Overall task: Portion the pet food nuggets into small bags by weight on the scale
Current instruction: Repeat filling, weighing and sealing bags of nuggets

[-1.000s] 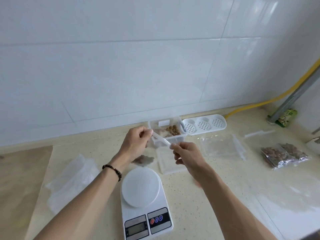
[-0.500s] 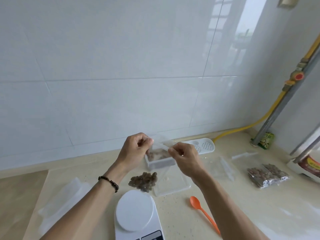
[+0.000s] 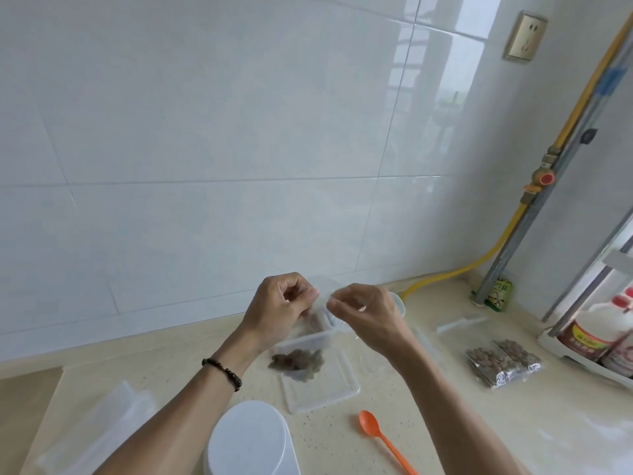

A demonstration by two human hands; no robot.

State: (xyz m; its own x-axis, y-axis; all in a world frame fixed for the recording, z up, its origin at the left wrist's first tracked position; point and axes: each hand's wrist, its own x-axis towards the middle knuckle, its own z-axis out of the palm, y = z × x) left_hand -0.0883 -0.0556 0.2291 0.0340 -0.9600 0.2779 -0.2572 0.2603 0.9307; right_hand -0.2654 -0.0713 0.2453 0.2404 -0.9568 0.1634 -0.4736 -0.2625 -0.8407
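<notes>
Two hands are working together above the counter, and I am watching them through the head camera. My left hand point(image 3: 281, 305) is pinching one end of the small clear bag's point(image 3: 310, 341) top edge with curled fingers, while my right hand point(image 3: 366, 313) is pinching the other end between thumb and forefinger, its remaining fingers curled in. I judge I am pressing the zip strip closed, or else stretching it; the film is too clear to tell which. The bag is hanging between the hands, raised off the counter, with brown nuggets point(image 3: 296, 359) bunching at its bottom, so their weight is keeping the strip taut and the food away from the seal.

Below the bag, the clear lid point(image 3: 329, 389) is lying flat on the counter, and the clear food tub point(image 3: 308, 341) is sitting just behind it, mostly hidden by the bag and my hands. The scale point(image 3: 250, 440) is waiting near the bottom edge with its white plate bare, within easy reach. The orange spoon point(image 3: 383, 440) is resting to its right, handy for scooping. Spare bags point(image 3: 92, 430) are lying to the left, and two filled bags point(image 3: 503, 365) are sitting well apart on the right, out of the working area.
</notes>
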